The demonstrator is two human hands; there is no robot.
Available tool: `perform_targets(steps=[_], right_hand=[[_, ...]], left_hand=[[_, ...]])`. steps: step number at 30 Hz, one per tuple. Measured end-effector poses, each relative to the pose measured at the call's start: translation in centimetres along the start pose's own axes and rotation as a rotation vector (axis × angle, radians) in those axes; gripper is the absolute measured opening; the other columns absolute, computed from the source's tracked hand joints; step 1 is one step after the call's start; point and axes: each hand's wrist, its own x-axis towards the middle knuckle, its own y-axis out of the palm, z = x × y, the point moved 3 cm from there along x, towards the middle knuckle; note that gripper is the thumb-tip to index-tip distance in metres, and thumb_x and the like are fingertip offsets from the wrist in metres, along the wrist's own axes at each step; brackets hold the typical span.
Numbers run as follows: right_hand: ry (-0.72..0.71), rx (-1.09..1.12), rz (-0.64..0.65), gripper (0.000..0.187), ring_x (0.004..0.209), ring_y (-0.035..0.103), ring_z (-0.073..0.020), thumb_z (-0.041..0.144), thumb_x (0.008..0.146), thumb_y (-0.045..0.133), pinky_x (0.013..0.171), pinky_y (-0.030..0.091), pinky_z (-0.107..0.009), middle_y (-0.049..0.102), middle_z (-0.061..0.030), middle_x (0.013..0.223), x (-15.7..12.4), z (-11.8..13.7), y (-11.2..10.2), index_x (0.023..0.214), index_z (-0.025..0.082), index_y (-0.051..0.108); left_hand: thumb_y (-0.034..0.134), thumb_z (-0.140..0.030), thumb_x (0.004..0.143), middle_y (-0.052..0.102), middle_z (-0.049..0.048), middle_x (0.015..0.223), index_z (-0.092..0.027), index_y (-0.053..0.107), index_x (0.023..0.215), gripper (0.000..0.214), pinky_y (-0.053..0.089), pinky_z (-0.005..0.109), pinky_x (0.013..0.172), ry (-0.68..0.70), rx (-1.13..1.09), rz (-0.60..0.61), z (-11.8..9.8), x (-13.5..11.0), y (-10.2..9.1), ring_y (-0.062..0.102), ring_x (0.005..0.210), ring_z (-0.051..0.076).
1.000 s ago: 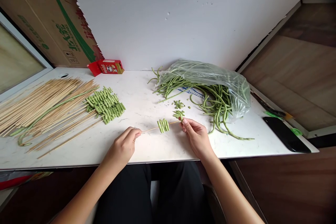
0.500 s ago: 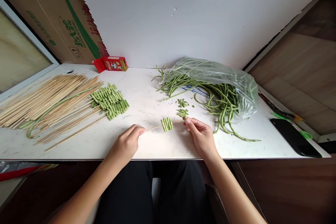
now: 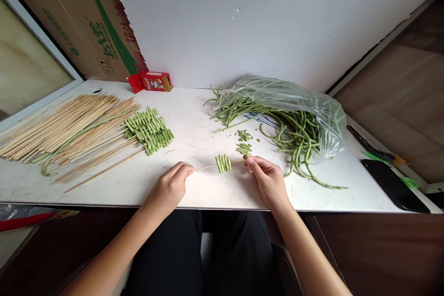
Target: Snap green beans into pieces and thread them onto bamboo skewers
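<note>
We have the stick point(image 3: 204, 167) stretched between our two hands over the near part of the table point(image 3: 208, 192), and what matters is how its long axis meets the bean piece point(image 3: 247, 154) at its far end. The stick runs from left to right, its right end a little farther from us than its left. Our left hand point(image 3: 169, 185) is closed on the left end, fingers pinched together. Our right hand point(image 3: 268, 180) pinches the bean piece between thumb and fingertips, right where the stick's other end arrives; the bean piece points away from us, so its length lies across the stick rather than along it. Whether the tip has gone into it we cannot tell, since the fingers cover that spot. Between the hands, a row of threaded pieces point(image 3: 223, 163) sits side by side, each crosswise to the stick, apart from both hands but closer to the right. The right hand is also the nearer one to the small pile of cut beans point(image 3: 244, 148), which lies just beyond its fingertips.
</note>
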Motion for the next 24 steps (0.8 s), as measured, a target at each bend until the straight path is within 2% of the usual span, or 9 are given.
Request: perform_targets(steps=[4, 7, 15, 24], right_hand=[[0.049, 0.125, -0.026, 0.026, 0.079, 0.061, -0.0183, 0.045, 0.085, 0.088, 0.077, 0.050, -0.033, 0.076, -0.0051, 0.091, 0.13, -0.20, 0.00, 0.102, 0.025, 0.085], [0.057, 0.170, -0.029, 0.026, 0.077, 0.059, -0.0170, 0.045, 0.083, 0.090, 0.075, 0.049, -0.032, 0.074, -0.0045, 0.087, 0.16, 0.02, 0.12, 0.097, 0.023, 0.084], [0.043, 0.085, -0.011, 0.029, 0.074, 0.058, -0.0177, 0.049, 0.085, 0.087, 0.076, 0.050, -0.033, 0.072, -0.0047, 0.086, 0.00, -0.02, 0.02, 0.094, 0.022, 0.081], [-0.008, 0.014, 0.015, 0.028, 0.081, 0.061, -0.0201, 0.050, 0.087, 0.084, 0.079, 0.050, -0.034, 0.072, -0.0050, 0.085, -0.25, 0.44, 0.27, 0.090, 0.023, 0.079]], left_hand=[[0.041, 0.004, 0.100, 0.068, 0.0048, 0.096, -0.019, 0.061, 0.107, 0.031, 0.063, 0.028, 0.085, 0.010, 0.011, -0.033, -0.26, 0.21, -0.16, 0.071, 0.090, 0.016], [0.040, 0.004, 0.100, 0.068, 0.0048, 0.096, -0.019, 0.060, 0.108, 0.031, 0.063, 0.028, 0.085, 0.020, 0.010, -0.036, -0.34, 0.19, -0.20, 0.071, 0.090, 0.016], [0.042, 0.005, 0.098, 0.069, 0.0050, 0.098, -0.019, 0.062, 0.109, 0.033, 0.062, 0.028, 0.086, 0.036, 0.001, -0.028, -0.22, -0.04, -0.07, 0.071, 0.092, 0.017], [0.039, 0.005, 0.098, 0.067, 0.0047, 0.096, -0.020, 0.061, 0.107, 0.034, 0.062, 0.029, 0.085, 0.021, 0.003, 0.010, -0.09, -0.20, -0.04, 0.069, 0.090, 0.017]])
